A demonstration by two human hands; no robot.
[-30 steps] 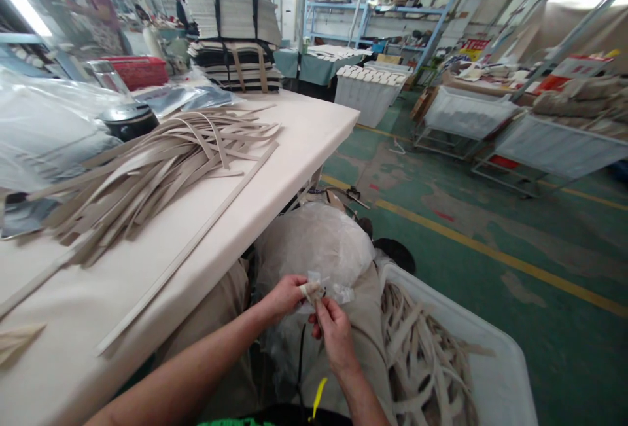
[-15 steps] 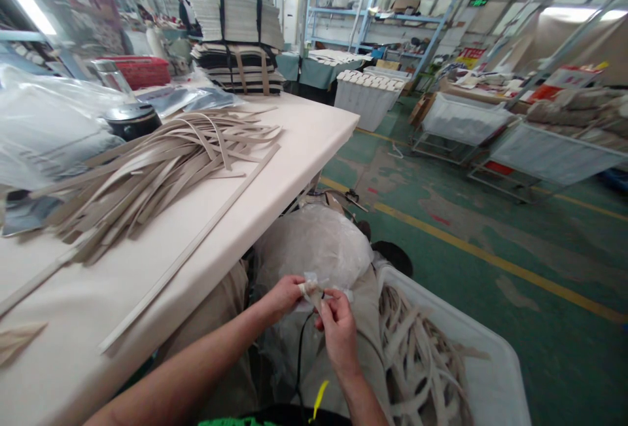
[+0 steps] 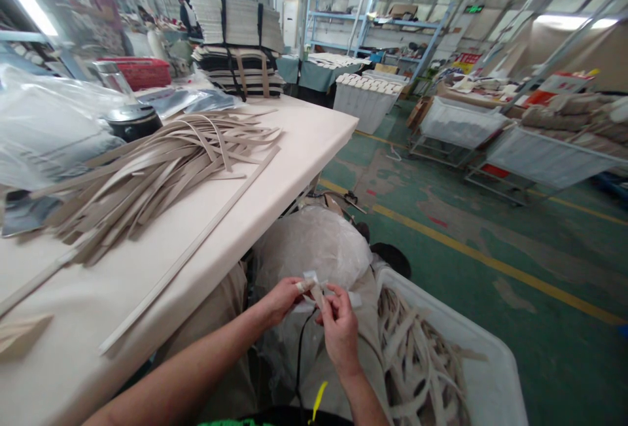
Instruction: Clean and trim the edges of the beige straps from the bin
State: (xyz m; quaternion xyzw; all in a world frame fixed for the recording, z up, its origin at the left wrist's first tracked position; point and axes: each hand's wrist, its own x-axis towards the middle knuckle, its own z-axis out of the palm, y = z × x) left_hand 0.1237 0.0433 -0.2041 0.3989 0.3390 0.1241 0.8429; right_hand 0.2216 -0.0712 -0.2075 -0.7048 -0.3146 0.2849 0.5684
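Above my lap, my left hand (image 3: 285, 299) pinches one side of a short beige strip (image 3: 317, 295), and pale tape or cloth shows around a fingertip. My right hand (image 3: 339, 328) has its fingers closed on the strip's other side. Small clear plastic pieces show beside the strip. Under both hands a translucent plastic bag (image 3: 318, 243) covers my knees. A black cord (image 3: 300, 354) hangs below the strip. Left of my hands, one long beige strip (image 3: 191, 249) lies along the table edge, beside a heap of similar strips (image 3: 157, 177).
The pale table (image 3: 314, 135) fills the left side. A white bin (image 3: 495, 360) with curled strips stands at my right. A black pot (image 3: 132, 123), a red basket (image 3: 142, 72) and strapped stacks (image 3: 238, 40) stand farther back. A person (image 3: 101, 10) is at the far left.
The strip between my hands has turned slightly, and my right fingers have shifted a little along it. The view has moved slightly.
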